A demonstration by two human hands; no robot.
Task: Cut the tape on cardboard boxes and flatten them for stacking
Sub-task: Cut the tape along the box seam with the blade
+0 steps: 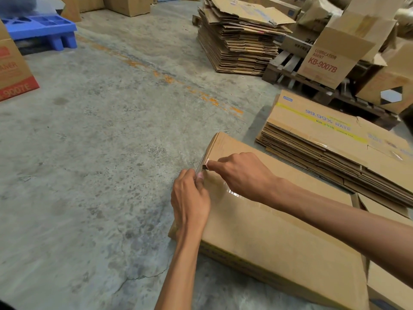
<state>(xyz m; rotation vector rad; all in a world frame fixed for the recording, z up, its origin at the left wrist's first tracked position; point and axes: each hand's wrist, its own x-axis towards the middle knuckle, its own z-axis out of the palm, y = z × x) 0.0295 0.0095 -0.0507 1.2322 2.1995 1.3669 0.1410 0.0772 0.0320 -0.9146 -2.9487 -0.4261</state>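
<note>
A brown cardboard box (279, 238) lies on the concrete floor in front of me, with clear tape (225, 191) running along its top seam. My left hand (190, 202) pinches the tape at the box's far left edge. My right hand (243, 175) is closed around a small cutter whose dark tip (204, 167) touches the tape at that same edge, just above my left fingers. Most of the cutter is hidden inside my fist.
A low stack of flattened boxes (335, 139) lies to the right, a taller stack (237, 41) at the back. Unflattened boxes sit on a wooden pallet (290, 74) at the far right. A blue plastic pallet (42, 30) and a red-printed box (13, 72) stand at the left.
</note>
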